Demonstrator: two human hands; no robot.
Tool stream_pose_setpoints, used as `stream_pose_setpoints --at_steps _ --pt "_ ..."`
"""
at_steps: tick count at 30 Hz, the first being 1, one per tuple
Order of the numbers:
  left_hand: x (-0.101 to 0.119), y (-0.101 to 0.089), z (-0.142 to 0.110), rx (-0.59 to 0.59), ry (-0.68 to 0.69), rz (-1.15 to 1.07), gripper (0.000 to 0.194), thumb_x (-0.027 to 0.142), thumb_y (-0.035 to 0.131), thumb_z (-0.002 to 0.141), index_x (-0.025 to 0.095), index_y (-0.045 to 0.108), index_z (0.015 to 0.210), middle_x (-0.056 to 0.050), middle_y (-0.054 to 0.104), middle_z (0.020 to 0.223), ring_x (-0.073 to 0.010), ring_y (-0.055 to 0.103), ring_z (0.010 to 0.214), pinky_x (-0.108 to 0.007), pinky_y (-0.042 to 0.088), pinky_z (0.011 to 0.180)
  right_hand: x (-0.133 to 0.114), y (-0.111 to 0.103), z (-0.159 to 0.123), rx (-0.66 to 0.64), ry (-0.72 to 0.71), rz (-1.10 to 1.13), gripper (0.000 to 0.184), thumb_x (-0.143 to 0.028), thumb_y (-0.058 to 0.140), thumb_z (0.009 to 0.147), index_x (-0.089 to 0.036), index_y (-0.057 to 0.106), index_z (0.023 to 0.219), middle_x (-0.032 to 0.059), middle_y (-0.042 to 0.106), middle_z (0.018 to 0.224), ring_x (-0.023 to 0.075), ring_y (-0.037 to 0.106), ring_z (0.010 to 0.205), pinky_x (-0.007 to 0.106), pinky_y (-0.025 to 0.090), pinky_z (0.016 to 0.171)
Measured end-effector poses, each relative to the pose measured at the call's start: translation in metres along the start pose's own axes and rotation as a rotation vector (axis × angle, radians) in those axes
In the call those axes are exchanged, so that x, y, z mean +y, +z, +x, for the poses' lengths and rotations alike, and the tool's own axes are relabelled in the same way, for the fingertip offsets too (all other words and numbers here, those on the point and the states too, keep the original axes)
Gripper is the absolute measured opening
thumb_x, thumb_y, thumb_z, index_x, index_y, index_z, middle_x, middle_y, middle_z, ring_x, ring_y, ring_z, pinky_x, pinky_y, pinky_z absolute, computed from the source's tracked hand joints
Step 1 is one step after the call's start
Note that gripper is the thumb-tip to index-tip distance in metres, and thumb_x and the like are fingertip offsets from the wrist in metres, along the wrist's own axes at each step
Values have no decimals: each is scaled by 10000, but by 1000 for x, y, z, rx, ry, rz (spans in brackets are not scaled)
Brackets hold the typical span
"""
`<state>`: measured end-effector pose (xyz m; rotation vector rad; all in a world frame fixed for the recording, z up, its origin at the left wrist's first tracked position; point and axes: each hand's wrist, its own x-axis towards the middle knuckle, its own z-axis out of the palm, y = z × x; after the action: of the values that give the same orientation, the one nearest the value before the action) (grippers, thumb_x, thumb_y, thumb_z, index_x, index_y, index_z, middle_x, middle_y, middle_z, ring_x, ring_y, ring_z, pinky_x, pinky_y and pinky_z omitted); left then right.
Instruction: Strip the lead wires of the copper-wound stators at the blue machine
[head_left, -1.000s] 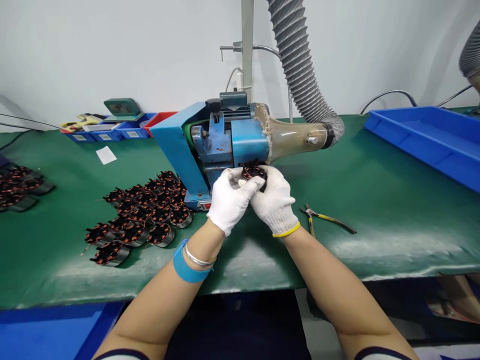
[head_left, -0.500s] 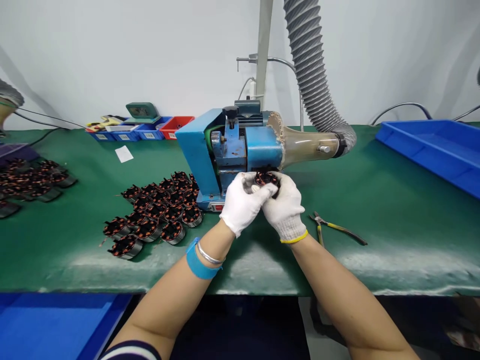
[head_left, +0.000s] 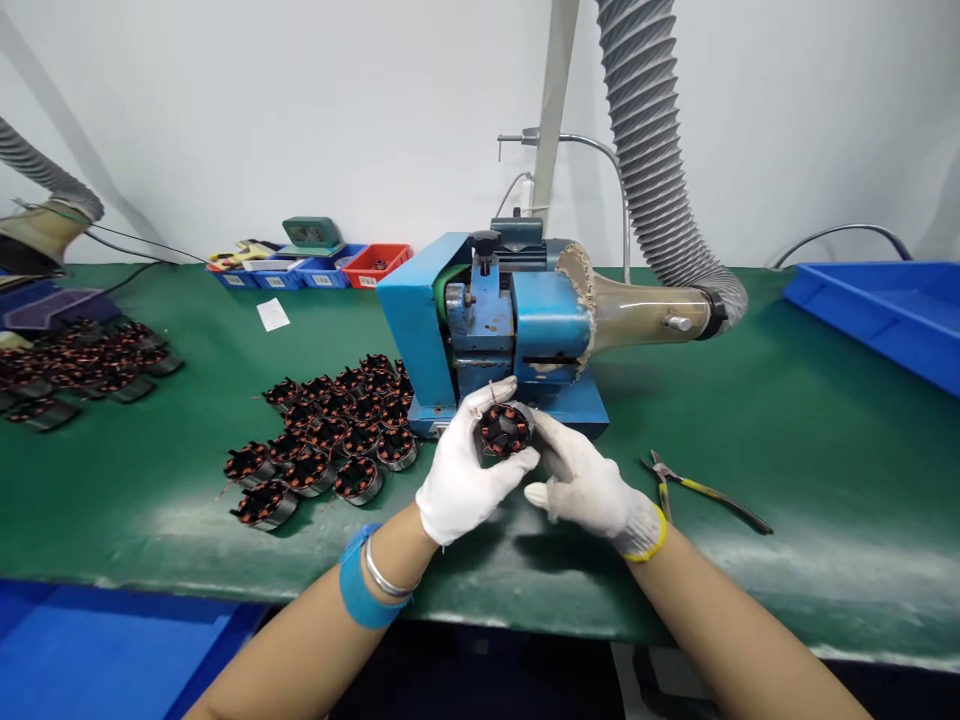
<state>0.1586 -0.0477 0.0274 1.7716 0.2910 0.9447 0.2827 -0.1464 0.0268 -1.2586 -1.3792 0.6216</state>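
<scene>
A motor stator (head_left: 504, 430) with copper windings and black insulation is tilted to face me in front of the machine. My left hand (head_left: 469, 465), in a white glove, grips it between thumb and fingers. Close by on its right, my right hand (head_left: 585, 475) has its thumb spread away from its fingers; the fingertips are at the stator's right edge, and whether they touch it I cannot tell. Behind both hands stands the blue belt-driven machine (head_left: 553, 310), its narrow slot (head_left: 551, 360) now uncovered. Several similar stators (head_left: 307, 468) sit in a cluster to the left.
Cutting pliers (head_left: 705, 490) with yellow handles lie to the right. A blue tray (head_left: 885, 310) is at the far right, and a grey hose (head_left: 652, 150) joins the machine. Small bins (head_left: 322, 275), a paper slip (head_left: 273, 315) and more stators (head_left: 90, 365) are on the left of the green table (head_left: 720, 590).
The stator has come away from the machine's slot toward me and been turned to face me. My right hand has loosened and shifted right and down. The view has swung left.
</scene>
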Motion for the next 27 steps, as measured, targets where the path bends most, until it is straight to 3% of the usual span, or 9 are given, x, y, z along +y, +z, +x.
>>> stream_pose_setpoints --at_steps 3,8,11,15,18,20,22,24,27 --pt "-3 0 0 27 67 85 591 246 730 739 202 494 1279 -127 497 1404 -268 470 1324 -460 367 1144 1 1 -1 21 16 126 656 -485 597 812 -192 426 1374 111 630 1250 271 632 1112 440 555 915" --pt "-5 2 -1 73 67 199 615 221 707 732 186 479 1302 -124 531 1363 -255 508 1285 -444 384 1133 -1 5 -3 300 -61 -196 371 -374 475 908 -187 585 1210 95 661 1181 235 630 1088 383 525 949" --pt "-3 1 1 40 53 263 626 200 696 724 189 481 1312 -112 554 1353 -253 535 1260 -423 416 1110 -5 -1 -2 333 10 -364 226 -349 502 892 -192 658 940 65 703 913 199 653 845 338 544 797" --pt "2 -4 4 -21 97 378 633 182 695 690 178 502 1292 -101 611 1281 -250 591 1189 -403 440 1081 -11 -19 4 152 313 -47 304 -428 539 850 -186 536 667 -6 580 591 116 531 532 242 466 511" --pt "6 -7 7 33 80 407 588 197 709 674 167 533 1235 -92 648 1201 -243 624 1122 -391 467 1042 -14 -35 8 328 340 180 332 -470 585 801 -189 498 647 -36 528 552 86 490 463 210 430 450" --pt "6 -8 8 94 84 393 562 210 715 682 171 533 1213 -88 646 1179 -235 627 1105 -385 474 1027 -14 -39 7 359 363 147 342 -482 589 806 -184 523 651 -26 544 562 94 515 471 214 442 452" --pt "3 -8 7 140 127 400 553 222 718 699 179 522 1214 -91 626 1190 -232 611 1123 -384 466 1035 -12 -31 4 180 404 20 348 -488 560 842 -180 577 680 2 598 600 124 570 522 243 487 493" --pt "-1 -8 6 165 196 435 549 237 717 718 180 513 1224 -101 604 1195 -228 598 1134 -381 463 1036 -6 -14 0 5 351 -91 327 -476 511 885 -185 641 814 38 673 733 170 643 654 300 553 615" --pt "-6 -6 4 143 311 528 537 271 716 739 181 510 1227 -112 584 1186 -226 586 1134 -373 478 1019 4 15 -4 107 150 -63 404 -456 485 907 -199 586 1200 91 669 1147 234 641 1059 384 541 916"
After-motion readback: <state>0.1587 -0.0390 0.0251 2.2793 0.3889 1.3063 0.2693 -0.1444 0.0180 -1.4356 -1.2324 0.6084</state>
